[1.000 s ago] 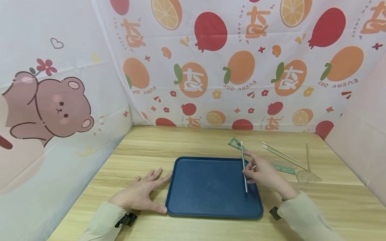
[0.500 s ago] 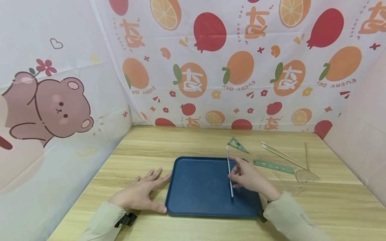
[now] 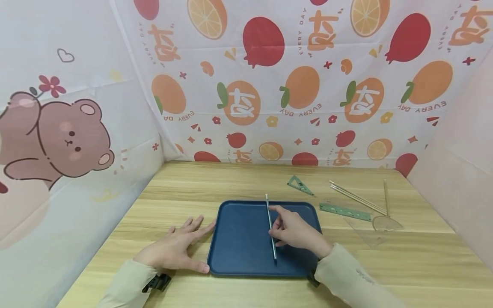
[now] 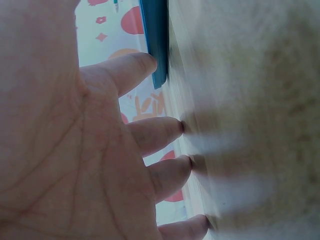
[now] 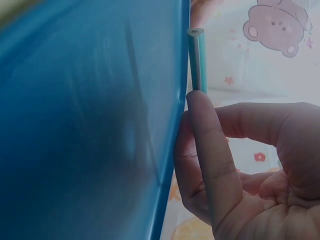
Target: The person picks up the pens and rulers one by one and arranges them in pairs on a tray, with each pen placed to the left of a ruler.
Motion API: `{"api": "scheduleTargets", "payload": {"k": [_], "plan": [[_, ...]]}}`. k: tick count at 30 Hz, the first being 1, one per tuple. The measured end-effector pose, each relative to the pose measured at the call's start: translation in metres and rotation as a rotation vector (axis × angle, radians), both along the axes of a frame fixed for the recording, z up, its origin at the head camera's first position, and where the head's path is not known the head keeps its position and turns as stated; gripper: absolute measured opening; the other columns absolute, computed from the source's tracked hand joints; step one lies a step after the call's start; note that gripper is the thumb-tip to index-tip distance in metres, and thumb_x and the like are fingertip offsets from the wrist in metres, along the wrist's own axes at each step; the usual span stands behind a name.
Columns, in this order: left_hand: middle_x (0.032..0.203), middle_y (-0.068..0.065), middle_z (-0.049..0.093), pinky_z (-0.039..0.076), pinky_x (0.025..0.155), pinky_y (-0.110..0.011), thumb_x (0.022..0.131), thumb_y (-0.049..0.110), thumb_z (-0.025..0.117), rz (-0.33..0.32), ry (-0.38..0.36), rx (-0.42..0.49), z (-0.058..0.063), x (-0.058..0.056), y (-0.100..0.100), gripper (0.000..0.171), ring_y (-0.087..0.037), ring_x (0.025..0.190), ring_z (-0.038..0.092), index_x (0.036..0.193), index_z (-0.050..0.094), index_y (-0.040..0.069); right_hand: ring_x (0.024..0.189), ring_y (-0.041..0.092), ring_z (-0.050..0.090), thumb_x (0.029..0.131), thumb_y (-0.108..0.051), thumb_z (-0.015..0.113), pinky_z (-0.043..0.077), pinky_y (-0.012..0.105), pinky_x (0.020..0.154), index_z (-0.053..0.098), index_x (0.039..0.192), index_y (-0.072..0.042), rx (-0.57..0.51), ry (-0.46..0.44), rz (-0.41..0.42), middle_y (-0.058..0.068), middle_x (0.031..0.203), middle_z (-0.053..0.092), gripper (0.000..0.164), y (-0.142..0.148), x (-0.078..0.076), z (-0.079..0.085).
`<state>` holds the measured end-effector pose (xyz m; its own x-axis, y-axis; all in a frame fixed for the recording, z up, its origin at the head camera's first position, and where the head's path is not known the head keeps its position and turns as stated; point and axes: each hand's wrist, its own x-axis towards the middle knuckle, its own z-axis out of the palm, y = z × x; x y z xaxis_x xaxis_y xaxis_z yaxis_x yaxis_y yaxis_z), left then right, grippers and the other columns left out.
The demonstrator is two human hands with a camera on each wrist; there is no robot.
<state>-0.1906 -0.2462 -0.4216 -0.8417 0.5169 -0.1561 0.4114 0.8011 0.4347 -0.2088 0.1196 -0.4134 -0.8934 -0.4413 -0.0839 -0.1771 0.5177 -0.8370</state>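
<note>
A dark blue tray [image 3: 240,239] lies on the wooden table. My left hand [image 3: 173,248] is spread at its left side. Thumb and index finger touch the tray's edge, and in the left wrist view the other fingertips [image 4: 172,172] rest on the table. Over the tray, my right hand [image 3: 295,231] pinches a slim teal pencil [image 3: 270,221], which points away from me. In the right wrist view the pencil's flat end [image 5: 197,33] sticks out past my finger, close above the tray; whether it touches is unclear.
Right of the tray lie a green ruler [image 3: 345,211], a clear protractor [image 3: 386,223] and a clear set square [image 3: 366,233]. Behind them are several thin pencils [image 3: 358,197]. A green set square [image 3: 299,185] sits beyond the tray. Printed cloth walls [image 3: 265,124] enclose the table.
My right hand has moved left with the pencil, from the tray's right edge to over its middle. The green ruler and clear set square are now uncovered. My left hand stays put.
</note>
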Motion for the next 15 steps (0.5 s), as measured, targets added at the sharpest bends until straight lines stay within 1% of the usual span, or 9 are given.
{"api": "scheduleTargets", "payload": {"k": [6,15], "plan": [[0.176,-0.028,0.022,0.016,0.11,-0.094,0.077,0.076,0.083,-0.006,0.019,0.0,0.0,0.0,0.001,0.116,-0.063,0.159,0.02,0.17,0.034,0.028,0.07,0.015,0.068,0.1,-0.001,0.071,0.065,0.03,0.065,0.037,0.162,0.002,-0.004,-0.003,0.019,0.008,0.089,0.064,0.071,-0.012,0.0,-0.002],[0.177,-0.028,0.021,0.015,0.11,-0.094,0.077,0.077,0.082,-0.003,0.001,0.006,0.001,0.0,0.002,0.116,-0.063,0.159,0.018,0.171,0.032,0.029,0.069,0.015,0.07,0.1,-0.001,0.071,0.065,0.03,0.065,0.036,0.164,0.001,-0.019,-0.033,0.05,0.008,0.09,0.065,0.072,-0.03,0.001,-0.003]]}}
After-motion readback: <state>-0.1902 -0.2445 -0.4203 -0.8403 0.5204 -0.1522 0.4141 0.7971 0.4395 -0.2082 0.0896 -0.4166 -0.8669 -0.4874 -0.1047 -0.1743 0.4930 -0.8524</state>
